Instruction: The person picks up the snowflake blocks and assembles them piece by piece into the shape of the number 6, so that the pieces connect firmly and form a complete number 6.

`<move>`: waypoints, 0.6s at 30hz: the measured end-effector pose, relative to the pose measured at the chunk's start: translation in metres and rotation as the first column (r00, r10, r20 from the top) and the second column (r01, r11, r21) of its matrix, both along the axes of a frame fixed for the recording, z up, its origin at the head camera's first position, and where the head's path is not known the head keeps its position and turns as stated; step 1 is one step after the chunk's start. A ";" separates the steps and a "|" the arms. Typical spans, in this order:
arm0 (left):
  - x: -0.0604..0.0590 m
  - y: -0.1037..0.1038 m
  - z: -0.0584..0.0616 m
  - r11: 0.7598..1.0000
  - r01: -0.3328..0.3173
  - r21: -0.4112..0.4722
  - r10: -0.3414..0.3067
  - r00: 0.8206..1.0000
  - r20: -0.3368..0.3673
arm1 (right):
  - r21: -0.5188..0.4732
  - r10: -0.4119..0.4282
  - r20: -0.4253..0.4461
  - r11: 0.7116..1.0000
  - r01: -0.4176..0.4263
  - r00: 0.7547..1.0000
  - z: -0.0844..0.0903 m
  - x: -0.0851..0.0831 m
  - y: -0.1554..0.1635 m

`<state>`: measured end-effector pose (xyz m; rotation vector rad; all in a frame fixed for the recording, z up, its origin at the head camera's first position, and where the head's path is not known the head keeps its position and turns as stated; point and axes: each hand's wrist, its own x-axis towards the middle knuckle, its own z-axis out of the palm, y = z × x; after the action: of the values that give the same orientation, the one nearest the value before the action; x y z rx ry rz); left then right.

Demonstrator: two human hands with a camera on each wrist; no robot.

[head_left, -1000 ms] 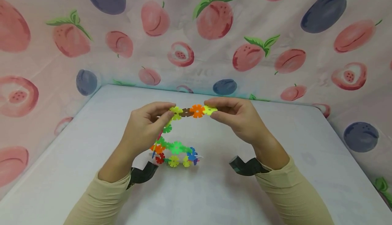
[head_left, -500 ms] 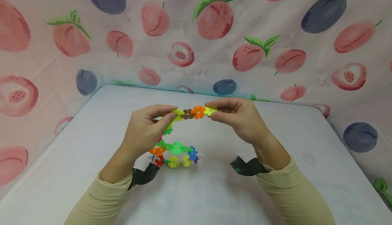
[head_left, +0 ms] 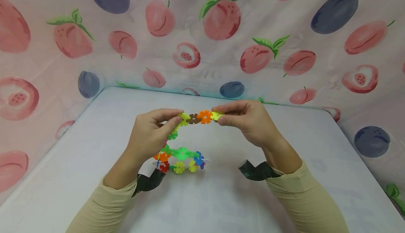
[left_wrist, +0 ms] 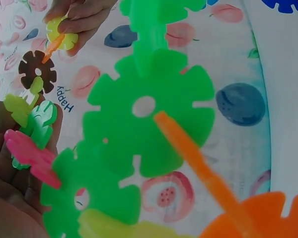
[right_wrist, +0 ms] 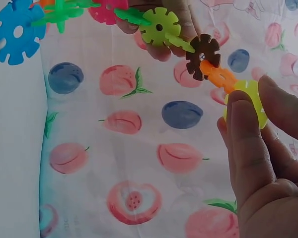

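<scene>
Both hands are raised over the pale grey bench (head_left: pixel 95 138), and each one pinches an end of a short row of plastic snowflake-shaped discs. Behind the bench hangs a big cloth printed with peaches and plums (head_left: pixel 284 21). The biggest toy part is the many-coloured disc structure (head_left: pixel 181 157): its base stands on the bench between the two wrists, and a column of discs rises from it up to the left hand (head_left: pixel 152 134). This hand closes thumb and fingers around the lime-green disc (head_left: pixel 183 118) at the top of the column. The right hand (head_left: pixel 250 122) pinches the yellow disc (head_left: pixel 216 115) at the free end of the row. Between them sit a brown disc (head_left: pixel 193 119) and an orange disc (head_left: pixel 205 116), already slotted together. I judge that the base, the column and this four-disc arm are joined; no loose discs show on the bench, so I cannot tell how much building is left.
</scene>
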<state>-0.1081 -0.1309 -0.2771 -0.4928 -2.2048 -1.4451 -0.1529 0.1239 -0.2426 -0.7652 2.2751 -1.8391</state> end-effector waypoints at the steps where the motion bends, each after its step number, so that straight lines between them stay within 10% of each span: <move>1: 0.000 0.000 0.000 1.000 -0.002 0.001 0.002 1.000 -0.003 | -0.003 -0.001 0.002 1.000 0.001 1.000 0.000 0.000 0.000; 18: -0.001 0.002 -0.002 1.000 -0.003 -0.007 0.003 1.000 -0.007 | 0.005 -0.006 0.011 1.000 0.006 1.000 0.000 0.002 0.000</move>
<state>-0.1087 -0.1292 -0.2790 -0.4960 -2.2052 -1.4327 -0.1506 0.1242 -0.2423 -0.7467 2.2768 -1.8348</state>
